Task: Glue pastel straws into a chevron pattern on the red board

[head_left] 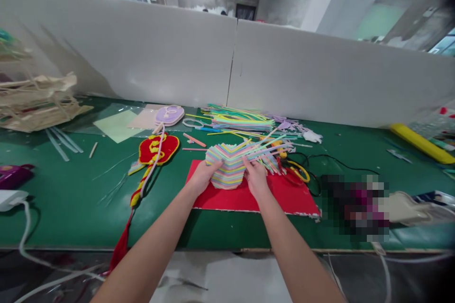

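Note:
A fan-like striped piece of pastel pipe cleaners (227, 170), in pink, yellow, blue and grey, is held up over a red board (227, 200). My left hand (205, 175) pinches its left edge, thumb on the front. My right hand (256, 175) grips its right side, where long loose stem ends (272, 149) stick out to the right. Fingers behind the piece are hidden. Just right of it, yellow-handled scissors (300, 171) lie by the board. Behind the piece is a pile of loose pipe cleaners (241, 118).
Left on the green table (71, 175) lies a red and yellow fan ornament (159, 149) with a tassel. A purple fuzzy disc (169, 115) sits behind it. A pink pen (195, 140), black cable (344, 166) and yellow bar (423, 143) lie around. A white partition (142, 52) borders the back.

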Action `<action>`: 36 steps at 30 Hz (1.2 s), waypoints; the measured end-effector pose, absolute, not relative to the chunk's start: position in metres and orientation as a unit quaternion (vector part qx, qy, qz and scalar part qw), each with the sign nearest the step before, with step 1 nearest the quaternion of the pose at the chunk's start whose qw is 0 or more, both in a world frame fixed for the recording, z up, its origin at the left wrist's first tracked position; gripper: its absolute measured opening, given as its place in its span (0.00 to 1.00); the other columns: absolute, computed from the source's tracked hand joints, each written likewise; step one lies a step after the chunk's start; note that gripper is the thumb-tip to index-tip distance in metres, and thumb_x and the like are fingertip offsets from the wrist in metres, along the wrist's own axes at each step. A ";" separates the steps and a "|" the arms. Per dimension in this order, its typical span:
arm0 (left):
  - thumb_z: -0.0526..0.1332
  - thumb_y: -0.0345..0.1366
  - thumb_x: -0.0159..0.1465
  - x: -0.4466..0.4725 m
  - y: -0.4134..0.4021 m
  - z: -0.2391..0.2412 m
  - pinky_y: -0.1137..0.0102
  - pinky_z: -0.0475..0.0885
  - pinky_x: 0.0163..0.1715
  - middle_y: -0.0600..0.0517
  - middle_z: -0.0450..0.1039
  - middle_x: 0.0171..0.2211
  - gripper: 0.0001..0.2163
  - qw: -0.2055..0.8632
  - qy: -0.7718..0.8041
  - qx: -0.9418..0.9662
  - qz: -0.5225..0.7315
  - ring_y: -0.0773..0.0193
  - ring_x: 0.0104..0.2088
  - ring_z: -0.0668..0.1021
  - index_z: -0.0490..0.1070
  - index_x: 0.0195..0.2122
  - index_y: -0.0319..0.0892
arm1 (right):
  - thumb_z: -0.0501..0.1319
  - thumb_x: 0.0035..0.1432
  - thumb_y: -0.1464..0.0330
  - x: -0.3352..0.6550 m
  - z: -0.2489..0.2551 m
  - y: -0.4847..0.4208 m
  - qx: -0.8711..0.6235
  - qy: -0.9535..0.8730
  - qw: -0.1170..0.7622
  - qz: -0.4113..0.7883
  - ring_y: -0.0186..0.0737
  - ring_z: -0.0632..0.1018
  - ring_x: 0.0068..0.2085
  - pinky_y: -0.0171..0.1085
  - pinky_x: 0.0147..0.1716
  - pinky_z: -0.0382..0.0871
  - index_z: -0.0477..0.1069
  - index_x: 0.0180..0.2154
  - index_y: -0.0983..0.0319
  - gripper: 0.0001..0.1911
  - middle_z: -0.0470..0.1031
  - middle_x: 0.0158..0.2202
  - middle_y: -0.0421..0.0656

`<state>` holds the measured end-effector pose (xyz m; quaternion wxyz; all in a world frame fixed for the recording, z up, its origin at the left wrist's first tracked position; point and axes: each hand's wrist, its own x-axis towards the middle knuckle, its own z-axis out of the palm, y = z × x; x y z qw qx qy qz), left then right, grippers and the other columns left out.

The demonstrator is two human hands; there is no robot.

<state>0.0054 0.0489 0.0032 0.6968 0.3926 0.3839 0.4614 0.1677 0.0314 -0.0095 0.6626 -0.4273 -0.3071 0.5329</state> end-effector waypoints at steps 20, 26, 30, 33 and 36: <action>0.77 0.42 0.38 0.005 0.059 -0.015 0.56 0.71 0.50 0.44 0.79 0.44 0.29 0.648 0.381 0.442 0.489 0.47 0.47 0.78 0.77 0.43 0.39 | 0.69 0.46 0.55 0.173 -0.028 0.042 -0.428 -0.393 0.646 0.494 0.46 0.78 0.46 0.45 0.48 0.69 0.75 0.40 0.61 0.22 0.80 0.42 0.45; 0.77 0.43 0.38 0.006 0.062 -0.018 0.59 0.73 0.47 0.44 0.79 0.44 0.29 0.631 0.388 0.440 0.508 0.47 0.47 0.79 0.77 0.41 0.39 | 0.71 0.41 0.57 0.171 -0.026 0.039 -0.428 -0.423 0.624 0.498 0.46 0.79 0.45 0.44 0.48 0.69 0.75 0.40 0.61 0.24 0.80 0.41 0.44; 0.77 0.43 0.36 0.007 0.063 -0.020 0.59 0.72 0.47 0.45 0.80 0.41 0.29 0.625 0.393 0.440 0.512 0.47 0.46 0.79 0.77 0.40 0.39 | 0.71 0.42 0.57 0.170 -0.026 0.040 -0.435 -0.431 0.627 0.481 0.46 0.78 0.46 0.44 0.50 0.68 0.75 0.39 0.61 0.22 0.80 0.41 0.44; 0.77 0.42 0.37 0.006 0.063 -0.020 0.59 0.71 0.48 0.46 0.80 0.41 0.28 0.623 0.393 0.446 0.509 0.47 0.47 0.78 0.77 0.40 0.39 | 0.71 0.42 0.56 0.171 -0.027 0.041 -0.442 -0.436 0.626 0.472 0.47 0.78 0.46 0.45 0.49 0.69 0.76 0.39 0.61 0.23 0.81 0.40 0.44; 0.73 0.40 0.49 0.006 0.061 -0.017 0.58 0.71 0.48 0.47 0.77 0.44 0.21 0.628 0.391 0.455 0.495 0.52 0.46 0.77 0.75 0.43 0.38 | 0.71 0.41 0.56 0.171 -0.028 0.042 -0.444 -0.438 0.628 0.466 0.47 0.78 0.45 0.45 0.49 0.69 0.76 0.39 0.61 0.23 0.81 0.40 0.44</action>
